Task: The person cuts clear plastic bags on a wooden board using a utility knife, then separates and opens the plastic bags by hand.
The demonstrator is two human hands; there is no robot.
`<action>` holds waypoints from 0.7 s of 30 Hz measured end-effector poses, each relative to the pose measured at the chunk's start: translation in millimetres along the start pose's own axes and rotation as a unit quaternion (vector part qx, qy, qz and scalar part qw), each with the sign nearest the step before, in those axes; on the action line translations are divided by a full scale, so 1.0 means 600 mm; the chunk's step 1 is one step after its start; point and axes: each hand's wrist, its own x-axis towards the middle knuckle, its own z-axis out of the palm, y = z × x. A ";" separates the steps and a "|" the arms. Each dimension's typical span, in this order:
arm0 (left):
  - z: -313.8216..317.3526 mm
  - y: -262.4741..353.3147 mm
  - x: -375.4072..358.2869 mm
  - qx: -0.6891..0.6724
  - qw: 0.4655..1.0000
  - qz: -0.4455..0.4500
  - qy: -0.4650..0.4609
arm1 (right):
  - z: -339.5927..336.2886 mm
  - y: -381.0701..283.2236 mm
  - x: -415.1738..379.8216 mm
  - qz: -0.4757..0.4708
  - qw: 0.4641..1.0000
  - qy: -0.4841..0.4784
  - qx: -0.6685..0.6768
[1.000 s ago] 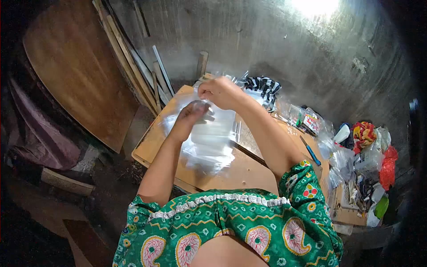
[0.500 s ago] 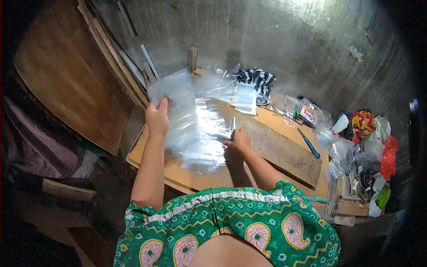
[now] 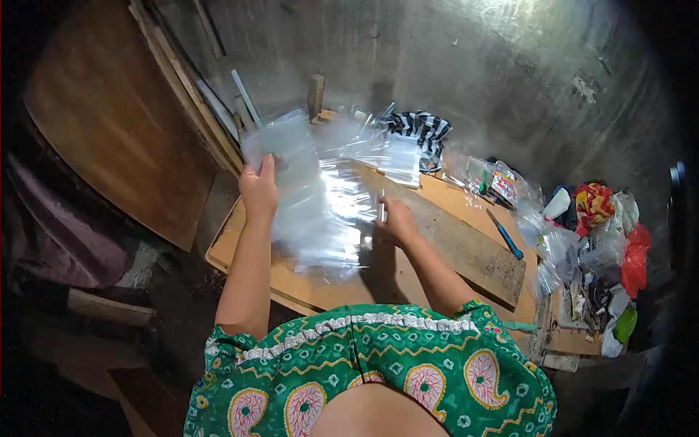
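Observation:
A stack of clear plastic bags point(image 3: 291, 156) is held up at its left side by my left hand point(image 3: 260, 186), thumb on top and fingers behind. More loose, glossy clear plastic point(image 3: 338, 251) spreads below and right of the stack, with bright glare on it. At the plastic's right edge, my right hand point(image 3: 397, 221) has curled fingers closed on a narrow shiny strip point(image 3: 382, 206); I cannot tell whether it is plastic edge or a separate piece. Beneath that hand's far side lies a worn wooden board point(image 3: 466, 244) on the tan tabletop point(image 3: 328, 295).
A blue-handled knife point(image 3: 506, 237) lies right of the board. Behind the plastic sits a black-and-white striped bag point(image 3: 426, 131). Plastic bags point(image 3: 559, 255), a red bag point(image 3: 636, 258) and a bright cloth point(image 3: 593, 205) crowd the right end. Wooden planks point(image 3: 186, 87) lean at left.
My right hand has shifted slightly at the plastic's right edge, its fingers rising a little. The loose plastic has moved slightly; my left hand keeps its hold almost in place.

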 end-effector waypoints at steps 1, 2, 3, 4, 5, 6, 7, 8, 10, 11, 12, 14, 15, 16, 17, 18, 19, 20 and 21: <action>0.005 0.003 -0.004 -0.036 0.999 0.013 0.002 | 0.023 0.026 0.001 -0.090 0.994 -0.011 -0.064; 0.007 0.006 -0.006 -0.071 0.997 0.026 0.005 | 0.046 0.047 0.002 -0.179 0.975 -0.023 -0.127; 0.002 0.003 -0.003 -0.046 0.999 0.028 -0.007 | 0.059 0.049 -0.007 -0.205 0.968 -0.048 -0.136; 0.001 -0.002 0.000 -0.045 0.999 0.029 -0.007 | 0.067 0.055 -0.018 -0.206 0.968 -0.048 -0.135; -0.001 0.000 0.000 -0.046 0.999 0.025 -0.004 | 0.065 0.048 -0.033 -0.235 0.956 -0.055 -0.164; -0.005 0.002 -0.001 -0.047 0.999 0.020 0.001 | 0.067 0.042 -0.047 -0.265 0.943 -0.062 -0.192; -0.008 0.003 -0.003 -0.045 0.999 0.019 0.004 | 0.081 0.052 -0.056 -0.281 0.939 -0.020 -0.200; -0.008 0.005 -0.004 -0.054 0.998 0.014 -0.005 | 0.087 0.058 -0.060 -0.283 0.938 -0.022 -0.198; -0.009 0.000 -0.002 -0.062 0.998 0.009 -0.013 | 0.093 0.073 -0.060 -0.276 0.934 -0.047 -0.223; -0.007 -0.002 -0.001 -0.044 0.999 0.015 0.000 | 0.084 0.068 -0.056 -0.300 0.930 -0.011 -0.209; -0.006 -0.003 0.001 -0.025 0.999 0.020 0.013 | 0.077 0.062 -0.047 -0.304 0.929 -0.010 -0.210; -0.010 -0.008 0.000 0.037 0.999 0.012 0.021 | 0.041 0.036 -0.029 -0.124 0.968 -0.137 -0.170; -0.010 -0.013 0.001 0.004 1.000 0.021 0.013 | 0.001 -0.003 -0.030 -0.166 0.976 -0.094 -0.107; -0.008 -0.016 0.004 -0.028 0.999 0.030 0.005 | -0.023 -0.025 -0.018 -0.222 0.962 -0.095 -0.129; -0.006 -0.018 0.005 -0.030 0.999 0.033 0.008 | -0.060 -0.065 -0.020 -0.246 0.957 -0.094 -0.120; -0.002 -0.019 0.006 -0.019 1.000 0.023 -0.006 | -0.104 -0.118 -0.027 -0.291 0.939 -0.123 -0.133; 0.001 -0.015 0.006 -0.006 1.000 0.014 -0.020 | -0.144 -0.169 -0.033 -0.337 0.918 -0.152 -0.145; 0.008 -0.003 -0.001 -0.006 1.000 0.017 -0.016 | -0.172 -0.208 -0.034 -0.341 0.916 -0.151 -0.145; 0.018 0.016 -0.013 -0.007 0.999 0.011 -0.048 | -0.195 -0.241 -0.034 -0.419 0.890 -0.138 -0.114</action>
